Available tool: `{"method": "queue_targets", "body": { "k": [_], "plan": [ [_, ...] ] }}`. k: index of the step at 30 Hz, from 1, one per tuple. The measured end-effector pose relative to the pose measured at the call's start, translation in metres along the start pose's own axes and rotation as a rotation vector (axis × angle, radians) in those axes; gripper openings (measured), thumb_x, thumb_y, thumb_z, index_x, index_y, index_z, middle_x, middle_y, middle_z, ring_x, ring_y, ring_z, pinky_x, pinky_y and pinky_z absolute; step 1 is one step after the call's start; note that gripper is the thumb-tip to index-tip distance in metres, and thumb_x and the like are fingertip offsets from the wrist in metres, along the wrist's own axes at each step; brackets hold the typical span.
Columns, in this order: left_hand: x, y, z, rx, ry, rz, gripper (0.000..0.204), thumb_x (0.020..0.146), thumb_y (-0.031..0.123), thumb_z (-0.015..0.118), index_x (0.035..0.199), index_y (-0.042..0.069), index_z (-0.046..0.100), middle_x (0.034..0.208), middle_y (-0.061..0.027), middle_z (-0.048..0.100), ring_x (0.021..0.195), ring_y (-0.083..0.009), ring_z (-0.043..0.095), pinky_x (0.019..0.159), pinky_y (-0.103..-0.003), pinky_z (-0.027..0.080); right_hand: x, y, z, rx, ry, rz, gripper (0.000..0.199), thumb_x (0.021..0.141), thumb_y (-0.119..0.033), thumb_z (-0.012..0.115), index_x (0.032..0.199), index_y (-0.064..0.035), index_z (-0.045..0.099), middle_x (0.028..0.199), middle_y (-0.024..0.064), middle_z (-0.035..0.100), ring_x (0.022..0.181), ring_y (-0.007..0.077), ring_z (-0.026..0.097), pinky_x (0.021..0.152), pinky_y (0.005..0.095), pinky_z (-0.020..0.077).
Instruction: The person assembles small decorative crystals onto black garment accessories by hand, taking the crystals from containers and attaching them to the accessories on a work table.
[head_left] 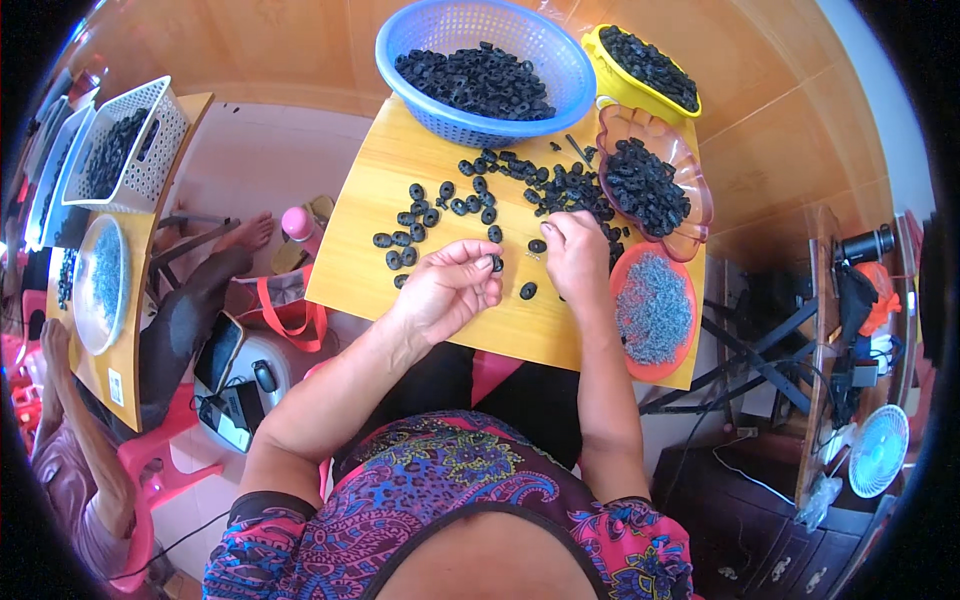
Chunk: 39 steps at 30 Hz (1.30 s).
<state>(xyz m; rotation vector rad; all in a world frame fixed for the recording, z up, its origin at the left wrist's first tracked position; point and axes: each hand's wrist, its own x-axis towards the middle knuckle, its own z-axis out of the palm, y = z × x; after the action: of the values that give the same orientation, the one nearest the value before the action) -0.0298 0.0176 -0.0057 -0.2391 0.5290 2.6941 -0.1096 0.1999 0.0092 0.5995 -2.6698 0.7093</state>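
Observation:
My left hand (447,290) is closed in a pinch on a small black oval plastic part (498,264), above the near middle of the wooden table (345,245). To its right, my right hand (582,262) has its fingertips pressed together over the tabletop; anything between them is hidden. A few tiny metal pieces (534,255) lie between the hands, near one loose black oval part (537,246). Another black part (528,291) rests closer to me. Beyond my hands spread several black oval parts (417,191) and a heap of black pieces (572,188).
Along the far edge stand a blue basin (455,128) and a yellow basket (606,62), both holding black parts. A pinkish scalloped tray (697,185) and an orange plate (655,371) of small metal pieces sit at right. Another person (90,490) sits by a second table (122,375) at left.

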Motion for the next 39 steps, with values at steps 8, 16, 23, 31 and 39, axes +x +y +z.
{"method": "queue_targets", "body": {
  "k": [8, 16, 23, 31, 39],
  "plan": [
    [0.001, -0.005, -0.002, 0.009, -0.037, -0.009, 0.014, 0.089, 0.002, 0.052, 0.1, 0.0, 0.06, 0.083, -0.0108, 0.062, 0.072, -0.0196, 0.059, 0.071, -0.031, 0.047, -0.033, -0.029, -0.029, 1.144, -0.279, 0.479, 0.01, 0.081, 0.001, 0.063, 0.091, 0.0008, 0.06, 0.073, 0.0043, 0.062, 0.061, 0.0088, 0.057, 0.055, 0.0209, 0.0455],
    [-0.003, -0.008, 0.003, 0.039, -0.036, -0.025, 0.01, 0.088, -0.001, 0.053, 0.097, -0.001, 0.059, 0.083, -0.0105, 0.061, 0.07, -0.0202, 0.06, 0.068, -0.03, 0.051, -0.049, -0.042, -0.028, 1.536, -0.352, 0.577, 0.011, 0.08, 0.002, 0.061, 0.086, -0.0039, 0.053, 0.071, 0.0012, 0.057, 0.057, 0.0067, 0.05, 0.051, 0.0194, 0.0395],
    [-0.002, -0.007, 0.002, 0.027, -0.042, -0.02, 0.011, 0.088, -0.001, 0.052, 0.097, -0.001, 0.059, 0.083, -0.0111, 0.062, 0.07, -0.0207, 0.061, 0.067, -0.03, 0.052, -0.049, -0.045, -0.025, 1.48, -0.312, 0.529, 0.009, 0.081, 0.003, 0.058, 0.087, -0.0025, 0.054, 0.073, 0.0045, 0.06, 0.059, 0.0083, 0.054, 0.053, 0.0206, 0.0427],
    [-0.002, -0.002, 0.005, 0.027, -0.028, -0.031, 0.01, 0.089, 0.001, 0.052, 0.095, -0.001, 0.059, 0.083, -0.0121, 0.063, 0.071, -0.021, 0.062, 0.068, -0.03, 0.052, -0.048, -0.052, -0.034, 1.273, -0.252, 0.462, 0.008, 0.084, 0.002, 0.057, 0.091, -0.0008, 0.055, 0.076, 0.0065, 0.062, 0.062, 0.0104, 0.056, 0.058, 0.0222, 0.0452],
    [-0.004, -0.007, 0.005, 0.172, 0.02, 0.038, 0.011, 0.087, -0.003, 0.054, 0.097, -0.003, 0.06, 0.086, -0.0109, 0.063, 0.072, -0.0187, 0.063, 0.067, -0.028, 0.054, -0.045, -0.057, -0.035, 1.047, -0.233, 0.421, 0.008, 0.085, -0.001, 0.058, 0.092, 0.0002, 0.057, 0.075, 0.0025, 0.06, 0.063, 0.0071, 0.056, 0.058, 0.0202, 0.0446]
  ]
}}
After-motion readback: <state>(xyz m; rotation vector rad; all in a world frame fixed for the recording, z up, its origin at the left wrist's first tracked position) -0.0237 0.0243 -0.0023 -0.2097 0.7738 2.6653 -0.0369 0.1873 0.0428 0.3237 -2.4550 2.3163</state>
